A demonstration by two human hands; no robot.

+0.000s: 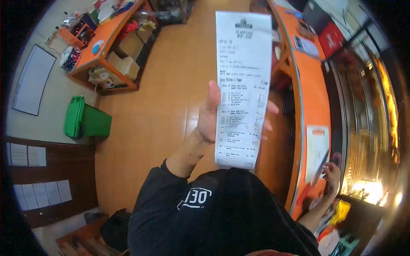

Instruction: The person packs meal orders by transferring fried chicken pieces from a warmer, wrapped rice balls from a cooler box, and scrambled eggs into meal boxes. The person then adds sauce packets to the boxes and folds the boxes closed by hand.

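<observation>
A long printed receipt [244, 55] is held up in front of me, its text facing the camera. My left hand [208, 117] grips it from behind, thumb along its left edge and fingertips showing past the right edge; the palm is hidden by the paper. Off to the right, my right hand [332, 176] hovers by the orange counter, fingers loosely bent and apart. Close to those fingers lies a knife [317, 176] with a red handle and a dark blade, partly over a white cutting board [317, 143]. Whether the fingertips touch the blade I cannot tell.
The orange counter [309, 89] runs along the right, beside a brightly lit glass display case [371, 153]. A yellow packet [341, 211] sits near my right forearm. At left are a green bin [87, 119] and an orange table [106, 45] with boxes beneath.
</observation>
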